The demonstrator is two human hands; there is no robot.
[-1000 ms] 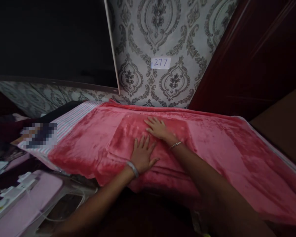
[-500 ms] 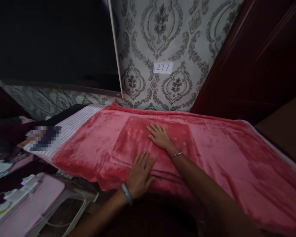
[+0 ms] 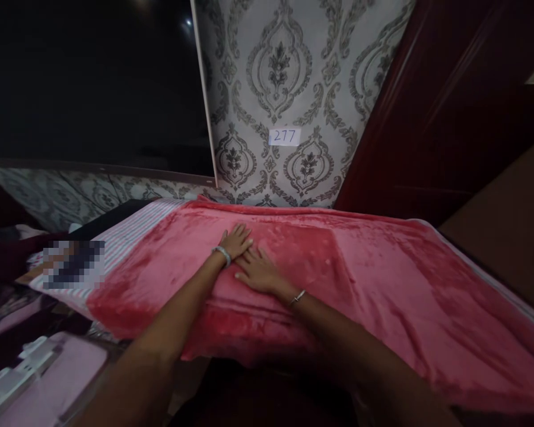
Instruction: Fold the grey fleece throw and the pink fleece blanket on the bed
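Observation:
A folded red plush cloth (image 3: 311, 255) lies flat on a larger pink-red blanket (image 3: 391, 279) spread over a long surface. My left hand (image 3: 237, 241) rests palm down near the far left corner of the folded cloth, fingers spread. Just right of it, my right hand (image 3: 258, 270) presses flat on the same cloth, its fingertips close to or touching the left hand. Neither hand grips anything. The near folded edges show as layers below my right hand.
Striped fabric (image 3: 136, 228) covers the left end of the surface, with a blurred-out item on it. A dark television screen (image 3: 93, 83) hangs at upper left. A paper marked 277 (image 3: 285, 136) is on the patterned wall. A power strip (image 3: 20, 367) lies at lower left.
My left hand has moved up and left from the near edge to the folded cloth's far left part. My right hand has slid left and toward me. The view has shifted slightly.

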